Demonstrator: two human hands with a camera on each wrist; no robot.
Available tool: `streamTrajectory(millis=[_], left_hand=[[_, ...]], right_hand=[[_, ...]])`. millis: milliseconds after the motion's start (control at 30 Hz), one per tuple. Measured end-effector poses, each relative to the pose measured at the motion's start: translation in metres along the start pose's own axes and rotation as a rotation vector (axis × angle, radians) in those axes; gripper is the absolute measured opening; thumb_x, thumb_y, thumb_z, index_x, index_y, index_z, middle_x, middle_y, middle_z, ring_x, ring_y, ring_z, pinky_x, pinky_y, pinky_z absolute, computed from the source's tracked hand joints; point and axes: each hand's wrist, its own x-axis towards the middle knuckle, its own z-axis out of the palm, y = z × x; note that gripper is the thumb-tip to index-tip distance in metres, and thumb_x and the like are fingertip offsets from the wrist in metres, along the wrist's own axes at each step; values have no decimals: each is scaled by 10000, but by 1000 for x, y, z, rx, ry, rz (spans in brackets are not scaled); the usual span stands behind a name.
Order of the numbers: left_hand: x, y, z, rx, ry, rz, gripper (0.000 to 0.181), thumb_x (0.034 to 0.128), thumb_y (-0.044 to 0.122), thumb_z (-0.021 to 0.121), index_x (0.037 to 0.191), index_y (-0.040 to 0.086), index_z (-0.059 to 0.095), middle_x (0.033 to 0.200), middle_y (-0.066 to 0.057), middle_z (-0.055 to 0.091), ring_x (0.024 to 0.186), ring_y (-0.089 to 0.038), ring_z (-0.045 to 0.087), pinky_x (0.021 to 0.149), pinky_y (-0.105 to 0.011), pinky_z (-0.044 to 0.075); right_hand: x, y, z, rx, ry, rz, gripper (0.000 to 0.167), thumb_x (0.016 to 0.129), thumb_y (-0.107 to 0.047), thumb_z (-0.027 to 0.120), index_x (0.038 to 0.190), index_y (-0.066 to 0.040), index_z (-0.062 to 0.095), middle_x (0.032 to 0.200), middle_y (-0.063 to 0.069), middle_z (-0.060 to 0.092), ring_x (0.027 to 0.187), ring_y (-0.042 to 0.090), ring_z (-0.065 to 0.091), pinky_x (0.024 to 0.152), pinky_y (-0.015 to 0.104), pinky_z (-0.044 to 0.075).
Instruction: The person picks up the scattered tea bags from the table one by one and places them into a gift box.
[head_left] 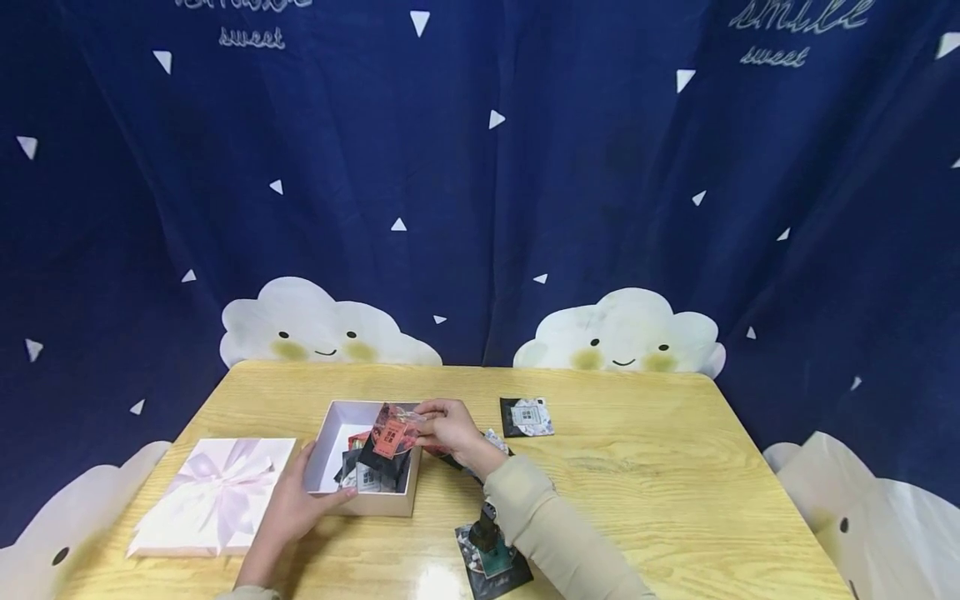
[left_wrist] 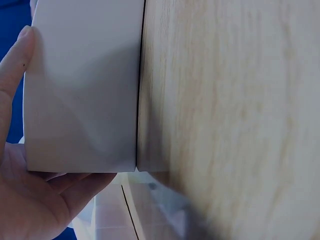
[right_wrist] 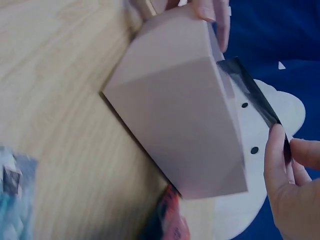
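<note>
An open pale pink box (head_left: 384,505) stands on the table in the head view, with several dark sachets (head_left: 371,478) inside. My left hand (head_left: 295,506) grips its near left corner, thumb at the front rim and fingers along the left side. Above the box, my right hand (head_left: 456,430) pinches a red and black sachet (head_left: 390,433) by its edge. In the right wrist view that sachet (right_wrist: 254,92) appears edge-on beside the box wall (right_wrist: 185,115), between thumb and fingers. The left wrist view shows the box's plain outer wall (left_wrist: 85,90) close up.
Left of the box lies a white lid (head_left: 197,521) with a pale ribbon bow. A black and white sachet (head_left: 527,417) lies at the back, and a black and green sachet (head_left: 480,578) near the front. More sachets are partly hidden behind my right wrist. A dark blue curtain (head_left: 480,183) hangs behind.
</note>
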Motion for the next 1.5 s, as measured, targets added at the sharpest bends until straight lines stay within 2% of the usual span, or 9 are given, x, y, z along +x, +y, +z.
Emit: streamTrajectory(millis=[233,433,633,767,933,1000,1133,1333,1500], left_hand=[[-2,-2,0,2,5,10,1062,623,380,819,1357,-127,243,1337,-365,293,1127,-512,396,920,-600,343],[-1,-1,-1,3,8,15,1050,627,367,820,1356,-127,248,1323,-367,315,1121,-512,407,914,-595,356],[-1,0,0,-8,10,21,1040,631,357,821,1351,-133,252,1323,-361,318,1129,-508,401,912,-598,355],[-1,1,-1,-8,-4,4,1062,630,383,816,1360,-127,238,1358,-360,266,1158,-516,361,933,-604,325],[-1,3,-2,1,-13,-11,1070,630,390,814,1362,-129,231,1372,-366,236,1180,-523,327,951,-604,303],[-1,3,-2,4,-16,-14,1070,631,389,814,1361,-131,230,1374,-369,228,1188,-524,316,956,-604,295],[-1,4,-2,9,-20,-15,1075,629,396,813,1363,-130,229,1382,-369,211,1197,-523,304,962,-602,289],[-1,3,-3,13,-20,-23,1078,629,398,813,1367,-124,225,1384,-366,212,1196,-521,309,961,-601,293],[-1,3,-2,6,-15,-15,1066,633,389,813,1363,-127,231,1374,-364,236,1185,-512,334,958,-593,304]], right_hand=[[5,15,16,27,14,33,240,810,153,531,1039,100,577,825,119,572,619,133,595,684,355,550],[3,12,24,-5,-3,57,327,767,209,508,1088,154,546,874,199,600,641,206,616,645,327,554],[-1,10,20,-95,30,30,349,771,186,538,1118,144,546,996,267,608,845,329,639,667,316,551],[-5,7,12,-85,9,2,335,778,147,575,1111,117,560,1001,257,601,868,380,622,709,369,544],[-7,7,0,-53,-33,-19,355,789,96,607,1138,102,542,917,151,624,802,315,645,727,411,535],[-8,7,-5,-53,-42,-24,376,793,91,606,1160,107,522,905,161,623,783,297,651,728,421,531],[-8,6,-17,-85,-52,-35,399,808,70,601,1188,118,488,879,197,623,753,313,655,689,418,542],[-9,10,-40,-133,-59,-46,414,818,-52,655,1193,56,518,777,60,630,685,233,647,688,448,539],[-9,15,-60,-247,-27,-41,431,826,-141,668,1213,-12,533,827,107,651,767,344,618,667,446,529]])
